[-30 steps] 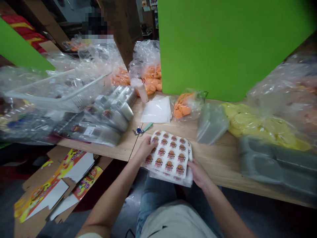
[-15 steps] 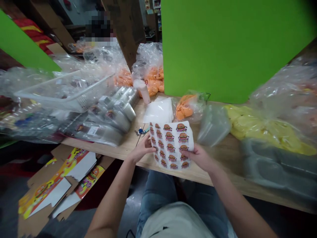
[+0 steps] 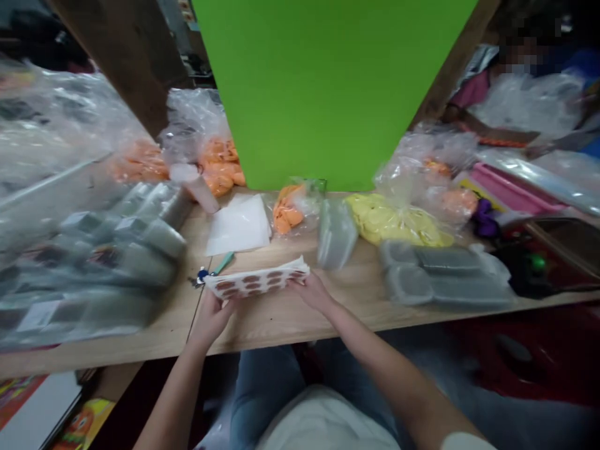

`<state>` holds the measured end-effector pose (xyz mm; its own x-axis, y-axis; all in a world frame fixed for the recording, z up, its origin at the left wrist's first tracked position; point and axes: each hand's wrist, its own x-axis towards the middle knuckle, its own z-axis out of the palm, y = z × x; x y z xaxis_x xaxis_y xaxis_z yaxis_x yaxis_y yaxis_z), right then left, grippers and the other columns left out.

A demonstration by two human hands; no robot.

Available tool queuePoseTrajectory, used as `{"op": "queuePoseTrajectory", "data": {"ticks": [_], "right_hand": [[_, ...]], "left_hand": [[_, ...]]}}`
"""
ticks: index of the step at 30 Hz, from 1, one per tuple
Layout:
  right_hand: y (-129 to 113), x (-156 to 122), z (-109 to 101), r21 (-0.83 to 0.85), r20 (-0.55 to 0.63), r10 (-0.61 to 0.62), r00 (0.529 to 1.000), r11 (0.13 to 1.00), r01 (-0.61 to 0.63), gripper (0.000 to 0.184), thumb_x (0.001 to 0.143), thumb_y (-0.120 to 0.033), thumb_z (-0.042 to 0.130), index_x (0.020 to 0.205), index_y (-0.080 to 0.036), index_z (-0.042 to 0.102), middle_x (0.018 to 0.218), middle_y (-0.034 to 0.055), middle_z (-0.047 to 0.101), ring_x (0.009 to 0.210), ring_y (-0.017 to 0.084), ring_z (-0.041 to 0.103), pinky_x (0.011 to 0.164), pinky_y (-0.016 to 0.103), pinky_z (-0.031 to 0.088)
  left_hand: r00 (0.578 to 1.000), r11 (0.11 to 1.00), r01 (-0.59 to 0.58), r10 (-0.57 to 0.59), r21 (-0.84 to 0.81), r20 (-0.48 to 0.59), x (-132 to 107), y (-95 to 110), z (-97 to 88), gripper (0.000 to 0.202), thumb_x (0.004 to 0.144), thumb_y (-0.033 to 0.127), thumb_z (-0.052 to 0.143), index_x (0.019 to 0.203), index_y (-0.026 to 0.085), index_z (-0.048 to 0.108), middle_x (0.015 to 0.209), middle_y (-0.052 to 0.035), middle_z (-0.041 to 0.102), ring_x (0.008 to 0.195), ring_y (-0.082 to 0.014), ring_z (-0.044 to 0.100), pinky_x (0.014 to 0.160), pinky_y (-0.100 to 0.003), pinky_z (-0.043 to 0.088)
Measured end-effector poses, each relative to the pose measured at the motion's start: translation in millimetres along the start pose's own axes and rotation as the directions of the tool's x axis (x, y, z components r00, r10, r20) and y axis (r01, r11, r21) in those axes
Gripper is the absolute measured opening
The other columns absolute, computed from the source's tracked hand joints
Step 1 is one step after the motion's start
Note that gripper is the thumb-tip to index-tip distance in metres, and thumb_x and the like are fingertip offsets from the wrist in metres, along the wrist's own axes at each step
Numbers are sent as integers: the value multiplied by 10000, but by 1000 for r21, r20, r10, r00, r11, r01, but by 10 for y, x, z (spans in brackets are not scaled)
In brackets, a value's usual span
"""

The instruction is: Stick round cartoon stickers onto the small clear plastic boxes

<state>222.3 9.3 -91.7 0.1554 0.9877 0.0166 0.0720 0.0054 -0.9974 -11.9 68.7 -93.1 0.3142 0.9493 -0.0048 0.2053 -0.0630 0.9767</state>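
Observation:
Both my hands hold a sheet of round burger stickers by its short ends, a little above the wooden table. The sheet is tilted nearly edge-on, so its printed face shows only as a narrow strip. My left hand grips the near left end, and my right hand grips the right end. Just beyond my left hand lies a keyring with a blue fob and teal tag. A stack of white paper sheets lies farther back.
A clear plastic tub, bagged orange and yellow items and grey trays line the table's back and right. Wrapped metal tins fill the left. A green panel stands behind. A co-worker's arm shows at upper right.
The sheet has tilted from facing me to nearly edge-on and moved left. My view has swung right, bringing a co-worker and more of the table's right side into sight.

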Motion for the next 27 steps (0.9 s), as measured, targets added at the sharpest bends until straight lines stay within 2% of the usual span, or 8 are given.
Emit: {"op": "queuePoseTrajectory", "data": {"ticks": [4, 7, 11, 16, 20, 22, 25, 27], "right_hand": [[-186, 37, -4, 3, -40, 28, 999, 1000, -28, 272, 763, -348, 564, 984, -194, 601, 974, 37, 672, 877, 203, 627, 773, 369, 518], [-205, 48, 19, -7, -9, 117, 993, 993, -117, 270, 746, -314, 586, 996, -215, 576, 968, 6, 671, 847, 180, 634, 723, 323, 529], [110, 55, 169, -92, -50, 278, 959, 955, -282, 212, 715, -193, 558, 924, -166, 571, 814, 20, 672, 707, 163, 632, 611, 290, 520], [371, -111, 199, -188, -114, 254, 960, 944, -272, 272, 695, -188, 552, 965, -170, 577, 774, 24, 632, 687, 165, 591, 688, 335, 491], [246, -458, -179, -245, -159, 168, 973, 948, -204, 293, 766, -322, 503, 1025, -199, 563, 1000, 82, 605, 876, 206, 564, 799, 361, 450], [149, -610, -494, -289, -325, 89, 942, 939, -189, 291, 790, -401, 481, 978, -199, 576, 982, 92, 614, 856, 216, 565, 763, 361, 454], [-23, -692, -968, -350, -586, -17, 810, 907, -234, 355, 785, -473, 482, 937, -171, 589, 822, 74, 614, 730, 196, 555, 696, 344, 451], [-153, -591, -1216, -317, -690, -38, 722, 913, -255, 421, 773, -520, 479, 947, -155, 596, 778, 61, 604, 672, 175, 546, 652, 323, 452]], "left_hand": [[995, 991, 95, -98, -99, -29, -19, 296, -71, 580, 667, 367, 681, 1163, 191, 436, 1077, -76, 611, 924, -224, 610, 799, -363, 508], [969, 968, 243, -238, -68, 73, -36, 437, -107, 528, 680, 395, 658, 1129, 205, 455, 932, -37, 636, 798, -207, 628, 673, -326, 529], [954, 934, 293, -301, 205, 8, 3, 181, -85, 420, 699, 402, 606, 1032, 174, 491, 892, -39, 613, 806, -213, 612, 670, -321, 511], [971, 848, 235, -184, 474, -152, 52, -209, -137, 422, 744, 312, 520, 1127, 161, 430, 1050, -104, 579, 960, -258, 580, 824, -388, 459], [981, 736, 182, -87, 652, -175, 21, -231, -238, 418, 781, 245, 457, 1182, 139, 403, 1067, -142, 571, 1013, -282, 554, 871, -407, 425], [980, 685, 152, -12, 712, -197, -18, -187, -250, 482, 774, 232, 473, 1231, 115, 376, 1102, -168, 554, 1035, -295, 536, 887, -426, 412], [958, 658, 91, 146, 747, -245, -41, -28, -120, 526, 762, 245, 519, 1255, 114, 394, 1208, -199, 484, 1126, -327, 459, 962, -480, 339], [960, 755, -14, 193, 655, -202, 44, 168, 103, 476, 776, 302, 532, 1219, 149, 449, 1225, -175, 480, 1154, -316, 434, 996, -476, 309]]}}
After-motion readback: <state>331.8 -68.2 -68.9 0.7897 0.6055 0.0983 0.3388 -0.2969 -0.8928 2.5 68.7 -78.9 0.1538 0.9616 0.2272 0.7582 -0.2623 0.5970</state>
